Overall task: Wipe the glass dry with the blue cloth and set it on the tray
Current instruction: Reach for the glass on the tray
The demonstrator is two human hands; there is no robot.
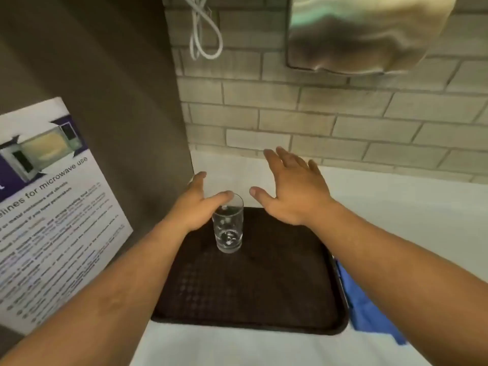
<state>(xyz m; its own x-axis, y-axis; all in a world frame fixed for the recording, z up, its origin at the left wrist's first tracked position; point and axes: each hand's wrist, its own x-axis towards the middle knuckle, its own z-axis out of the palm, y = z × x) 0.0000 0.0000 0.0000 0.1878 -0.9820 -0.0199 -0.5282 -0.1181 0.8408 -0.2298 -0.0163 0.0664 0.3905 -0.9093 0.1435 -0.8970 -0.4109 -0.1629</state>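
Observation:
A clear drinking glass (229, 224) stands upright on the far left part of a dark brown tray (253, 291). My left hand (196, 204) hovers just left of the glass with fingers spread, its thumb near the rim; I cannot tell whether it touches. My right hand (289, 191) is open above the tray's far edge, to the right of the glass and apart from it. The blue cloth (367, 313) lies on the white counter beside the tray's right edge, partly hidden by my right forearm.
A grey appliance side with a microwave-use notice (50, 207) rises on the left. The brick-tiled wall (317, 122) stands behind the white counter (396, 207). A metal dispenser (364, 33) hangs top right and a white cable (203, 30) dangles above.

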